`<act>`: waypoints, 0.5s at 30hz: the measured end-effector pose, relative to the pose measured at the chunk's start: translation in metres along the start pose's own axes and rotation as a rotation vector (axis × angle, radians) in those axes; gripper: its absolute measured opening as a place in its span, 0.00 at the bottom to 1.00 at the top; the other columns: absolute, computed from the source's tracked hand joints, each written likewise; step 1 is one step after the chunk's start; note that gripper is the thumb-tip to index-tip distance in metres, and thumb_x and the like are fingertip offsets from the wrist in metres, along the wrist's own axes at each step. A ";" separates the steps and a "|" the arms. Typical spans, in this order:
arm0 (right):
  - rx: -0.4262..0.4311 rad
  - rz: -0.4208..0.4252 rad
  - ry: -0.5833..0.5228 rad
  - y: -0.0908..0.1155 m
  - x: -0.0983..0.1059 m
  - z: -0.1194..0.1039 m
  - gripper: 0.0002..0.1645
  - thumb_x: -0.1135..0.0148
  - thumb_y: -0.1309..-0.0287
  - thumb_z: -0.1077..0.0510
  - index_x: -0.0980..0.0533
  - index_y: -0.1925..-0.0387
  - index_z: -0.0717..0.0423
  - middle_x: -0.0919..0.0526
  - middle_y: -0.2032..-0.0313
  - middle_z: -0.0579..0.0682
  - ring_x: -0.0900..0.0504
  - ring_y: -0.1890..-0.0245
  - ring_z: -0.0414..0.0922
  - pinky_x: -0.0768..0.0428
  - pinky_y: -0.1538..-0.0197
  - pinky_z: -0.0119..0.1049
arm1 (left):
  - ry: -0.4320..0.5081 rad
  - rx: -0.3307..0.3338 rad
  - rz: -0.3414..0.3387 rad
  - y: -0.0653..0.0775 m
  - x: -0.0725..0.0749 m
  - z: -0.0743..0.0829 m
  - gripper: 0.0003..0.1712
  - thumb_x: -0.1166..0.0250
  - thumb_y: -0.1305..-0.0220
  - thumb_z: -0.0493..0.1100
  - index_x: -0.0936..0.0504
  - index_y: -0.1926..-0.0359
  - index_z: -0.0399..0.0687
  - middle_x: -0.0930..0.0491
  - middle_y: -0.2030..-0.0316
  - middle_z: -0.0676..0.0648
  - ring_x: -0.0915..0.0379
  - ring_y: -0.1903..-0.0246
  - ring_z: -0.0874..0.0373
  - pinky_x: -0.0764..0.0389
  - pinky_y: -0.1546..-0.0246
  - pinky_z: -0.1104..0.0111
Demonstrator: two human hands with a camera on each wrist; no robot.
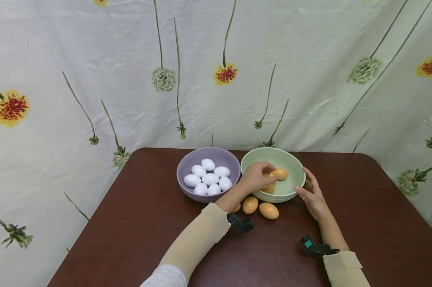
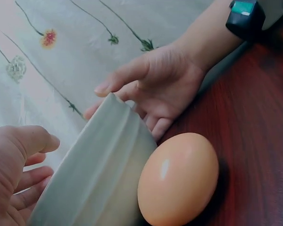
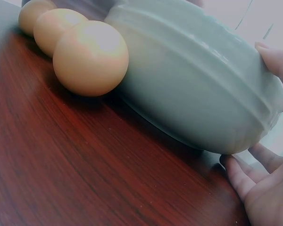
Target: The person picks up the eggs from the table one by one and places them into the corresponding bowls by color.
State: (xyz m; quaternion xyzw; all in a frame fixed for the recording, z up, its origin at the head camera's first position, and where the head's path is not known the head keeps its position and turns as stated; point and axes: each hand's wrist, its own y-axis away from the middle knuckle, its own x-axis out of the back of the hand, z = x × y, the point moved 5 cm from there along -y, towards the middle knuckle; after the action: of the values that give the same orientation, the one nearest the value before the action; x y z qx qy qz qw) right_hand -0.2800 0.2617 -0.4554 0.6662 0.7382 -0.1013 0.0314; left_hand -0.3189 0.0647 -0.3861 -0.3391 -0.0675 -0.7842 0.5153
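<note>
My left hand (image 1: 258,177) reaches over the rim into the pale green bowl (image 1: 295,181), close over brown eggs (image 1: 281,173) inside it. Its fingers bend loosely; the left wrist view shows a gap between thumb and fingers with no egg there. The bowl wall hides part of that hand. On the bowl's right side, my right hand (image 1: 314,199) holds it, thumb near the rim and fingertips low at the base in the right wrist view. In front of the bowl, a brown egg (image 2: 179,181) lies on the table beside others, one partly covered by my left wrist.
To the left stands a purple bowl (image 1: 182,175) with several white eggs (image 1: 210,179), right beside the green one. Both are near the far edge of the dark red wooden table (image 1: 140,207). Behind hangs a pale flower-printed cloth (image 1: 129,52).
</note>
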 end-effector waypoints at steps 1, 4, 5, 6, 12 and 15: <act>0.001 0.000 -0.003 0.000 0.000 0.000 0.44 0.44 0.35 0.66 0.52 0.25 0.45 0.52 0.32 0.62 0.35 0.43 0.42 0.28 0.48 0.25 | 0.023 -0.004 0.004 0.003 0.001 0.001 0.16 0.31 0.41 0.40 0.16 0.53 0.39 0.16 0.56 0.45 0.22 0.58 0.58 0.25 0.56 0.75; 0.004 0.000 -0.006 0.000 -0.001 0.000 0.44 0.43 0.35 0.66 0.52 0.25 0.45 0.51 0.33 0.60 0.34 0.44 0.41 0.28 0.48 0.25 | 0.073 -0.004 0.012 0.010 0.003 0.000 0.16 0.30 0.42 0.40 0.16 0.53 0.38 0.16 0.56 0.45 0.22 0.59 0.59 0.24 0.56 0.75; 0.005 -0.001 -0.009 0.000 -0.001 0.000 0.44 0.43 0.35 0.66 0.52 0.25 0.45 0.51 0.33 0.60 0.34 0.44 0.41 0.28 0.48 0.25 | 0.085 -0.004 0.015 0.012 0.004 0.000 0.16 0.30 0.42 0.40 0.16 0.53 0.38 0.16 0.56 0.45 0.22 0.59 0.60 0.24 0.56 0.75; 0.005 0.000 -0.010 0.000 -0.001 0.000 0.44 0.43 0.35 0.66 0.51 0.25 0.45 0.51 0.33 0.60 0.34 0.44 0.41 0.28 0.48 0.25 | 0.099 -0.006 0.019 0.014 0.005 0.000 0.17 0.30 0.41 0.40 0.16 0.52 0.38 0.16 0.56 0.45 0.21 0.59 0.60 0.24 0.56 0.74; -0.002 0.003 -0.006 0.000 0.000 0.000 0.45 0.43 0.35 0.66 0.53 0.24 0.44 0.54 0.31 0.62 0.35 0.43 0.42 0.28 0.48 0.25 | 0.138 -0.023 0.036 0.031 0.006 0.001 0.15 0.30 0.41 0.42 0.16 0.54 0.40 0.16 0.58 0.47 0.22 0.59 0.64 0.24 0.55 0.75; -0.008 0.002 -0.003 0.000 0.000 0.001 0.45 0.43 0.34 0.65 0.53 0.24 0.45 0.55 0.31 0.63 0.36 0.42 0.42 0.28 0.48 0.25 | 0.149 -0.074 0.026 0.041 0.005 0.006 0.14 0.30 0.40 0.40 0.16 0.54 0.39 0.16 0.58 0.46 0.22 0.59 0.64 0.24 0.55 0.76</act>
State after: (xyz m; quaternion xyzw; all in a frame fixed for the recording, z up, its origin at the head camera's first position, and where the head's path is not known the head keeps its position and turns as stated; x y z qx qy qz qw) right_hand -0.2801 0.2613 -0.4561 0.6665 0.7380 -0.0996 0.0352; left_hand -0.2820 0.0444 -0.3883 -0.2996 0.0043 -0.8024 0.5161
